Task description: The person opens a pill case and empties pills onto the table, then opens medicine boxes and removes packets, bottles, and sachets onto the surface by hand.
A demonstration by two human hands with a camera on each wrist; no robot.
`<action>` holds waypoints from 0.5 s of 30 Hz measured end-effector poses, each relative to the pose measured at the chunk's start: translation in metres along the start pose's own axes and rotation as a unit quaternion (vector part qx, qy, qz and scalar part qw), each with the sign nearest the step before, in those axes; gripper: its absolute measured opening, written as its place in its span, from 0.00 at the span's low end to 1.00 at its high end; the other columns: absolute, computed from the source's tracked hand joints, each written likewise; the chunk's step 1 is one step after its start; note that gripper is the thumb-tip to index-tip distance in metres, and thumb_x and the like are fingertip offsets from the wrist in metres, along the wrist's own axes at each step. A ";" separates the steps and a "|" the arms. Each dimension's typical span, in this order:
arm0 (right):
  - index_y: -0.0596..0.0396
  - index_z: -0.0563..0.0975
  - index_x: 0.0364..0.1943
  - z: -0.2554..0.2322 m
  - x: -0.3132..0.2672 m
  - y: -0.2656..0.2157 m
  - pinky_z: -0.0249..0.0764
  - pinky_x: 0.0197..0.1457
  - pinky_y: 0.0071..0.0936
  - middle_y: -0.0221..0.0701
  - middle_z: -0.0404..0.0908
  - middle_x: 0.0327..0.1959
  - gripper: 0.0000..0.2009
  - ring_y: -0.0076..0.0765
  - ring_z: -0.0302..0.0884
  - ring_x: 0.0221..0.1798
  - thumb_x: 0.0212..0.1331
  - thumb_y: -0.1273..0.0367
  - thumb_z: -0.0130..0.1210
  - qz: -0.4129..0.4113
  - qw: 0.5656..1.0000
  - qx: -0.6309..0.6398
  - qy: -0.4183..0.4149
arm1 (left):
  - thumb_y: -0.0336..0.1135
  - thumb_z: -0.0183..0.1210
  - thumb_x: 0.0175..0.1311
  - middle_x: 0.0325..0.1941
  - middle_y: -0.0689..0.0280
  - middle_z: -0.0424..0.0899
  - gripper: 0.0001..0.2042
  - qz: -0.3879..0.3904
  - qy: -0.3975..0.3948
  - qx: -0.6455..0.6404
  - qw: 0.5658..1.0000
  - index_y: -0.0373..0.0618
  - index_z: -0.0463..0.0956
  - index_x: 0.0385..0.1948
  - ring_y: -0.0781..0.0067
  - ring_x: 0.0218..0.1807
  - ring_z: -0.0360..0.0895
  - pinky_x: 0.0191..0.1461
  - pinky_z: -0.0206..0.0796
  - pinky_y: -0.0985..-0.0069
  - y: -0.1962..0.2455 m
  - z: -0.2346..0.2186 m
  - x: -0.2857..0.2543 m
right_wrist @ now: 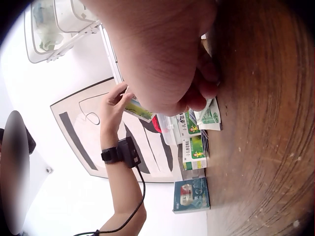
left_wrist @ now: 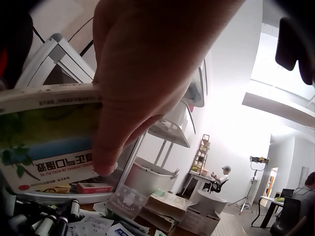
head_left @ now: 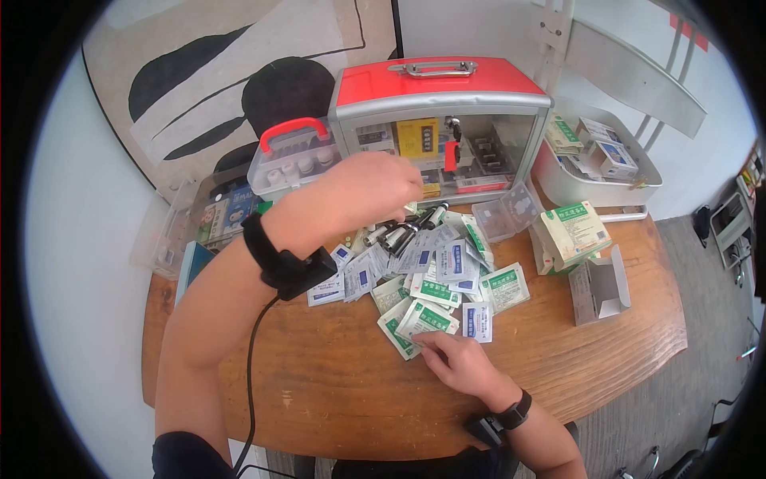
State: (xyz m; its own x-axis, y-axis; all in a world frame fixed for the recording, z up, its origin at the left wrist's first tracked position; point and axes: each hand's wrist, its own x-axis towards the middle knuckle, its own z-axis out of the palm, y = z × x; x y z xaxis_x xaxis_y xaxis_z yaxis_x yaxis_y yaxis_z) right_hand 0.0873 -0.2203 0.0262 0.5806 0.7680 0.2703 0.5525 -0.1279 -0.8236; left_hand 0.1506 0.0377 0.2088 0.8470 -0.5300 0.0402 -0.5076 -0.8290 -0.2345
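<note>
My left hand [head_left: 359, 188] is raised above the pile of sachets, before the red-topped case [head_left: 435, 84]. In the left wrist view this hand [left_wrist: 142, 73] grips a medicine box [left_wrist: 49, 152] with a green and blue front, thumb on its face; the right wrist view shows the box [right_wrist: 140, 110] too, while the hand hides it in the head view. My right hand [head_left: 467, 367] rests at the near edge of the pile, its fingertips touching a green and white sachet [head_left: 427, 318]. Black-capped tubes [head_left: 399, 235] lie at the pile's back.
A clear box with a red handle [head_left: 295, 164] holding white bottles stands left of the case. More boxes [head_left: 223, 215] are at the far left. To the right are a green and white carton [head_left: 574, 231], an opened white carton [head_left: 598, 291] and a white bin [head_left: 590, 188].
</note>
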 end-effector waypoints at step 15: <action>0.52 0.80 0.47 0.000 0.001 -0.002 0.79 0.35 0.37 0.41 0.84 0.31 0.10 0.47 0.83 0.32 0.61 0.71 0.58 0.003 1.000 -0.002 -0.009 | 0.37 0.57 0.71 0.64 0.61 0.76 0.16 -0.080 0.257 -0.647 0.714 0.46 0.78 0.57 0.66 0.66 0.71 0.69 0.62 0.66 0.025 0.076 -0.095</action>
State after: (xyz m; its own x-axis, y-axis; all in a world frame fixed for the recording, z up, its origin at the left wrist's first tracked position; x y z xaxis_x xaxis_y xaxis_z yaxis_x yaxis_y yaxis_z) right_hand 0.0870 -0.2191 0.0280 0.5730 0.7787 0.2555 0.5515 -0.1357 -0.8231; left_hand 0.0688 0.0807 0.1254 0.9094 -0.1294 0.3953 -0.4136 -0.1811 0.8923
